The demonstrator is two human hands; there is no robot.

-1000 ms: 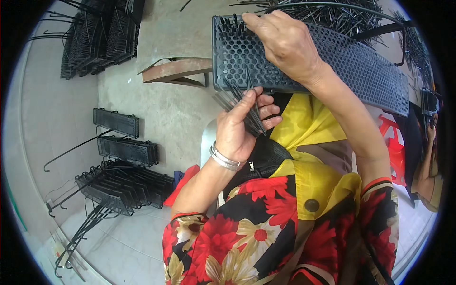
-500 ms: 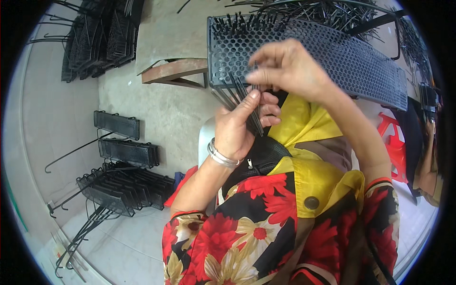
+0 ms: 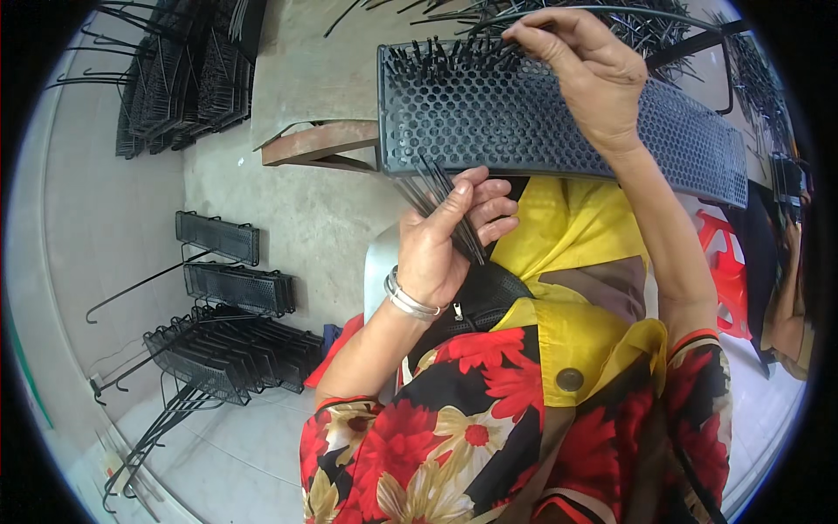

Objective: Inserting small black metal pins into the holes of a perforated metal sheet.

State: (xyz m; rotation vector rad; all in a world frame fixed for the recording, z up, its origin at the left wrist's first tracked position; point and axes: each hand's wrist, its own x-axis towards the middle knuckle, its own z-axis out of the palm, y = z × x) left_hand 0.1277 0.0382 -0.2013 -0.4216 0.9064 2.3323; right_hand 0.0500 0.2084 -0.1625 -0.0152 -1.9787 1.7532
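My left hand [image 3: 441,231] is wrapped loosely round a bundle of thin black rods [image 3: 429,188], the thumb pressing them against the palm. The bundle slants just below the near edge of a long black perforated tray [image 3: 559,122]. My right hand [image 3: 594,74] is raised over the tray's far side, thumb and forefinger pinched together. Its fingertips are beside a cluster of short black rods [image 3: 436,59] standing in the holes at the far left. Whatever is between those fingertips is too small to make out.
Loose black rods [image 3: 611,35] are heaped beyond the tray. A rusty metal support [image 3: 323,142] juts from its left side. Black wire-mesh racks [image 3: 236,349] stand on the left floor, more [image 3: 183,79] at upper left. A red plastic stool [image 3: 724,271] and another person's arm [image 3: 786,288] appear at right.
My right hand has moved from the rod bundle up and away to the tray's far side. The left hand stays nearly in place with its bundle, its fingers slightly looser.
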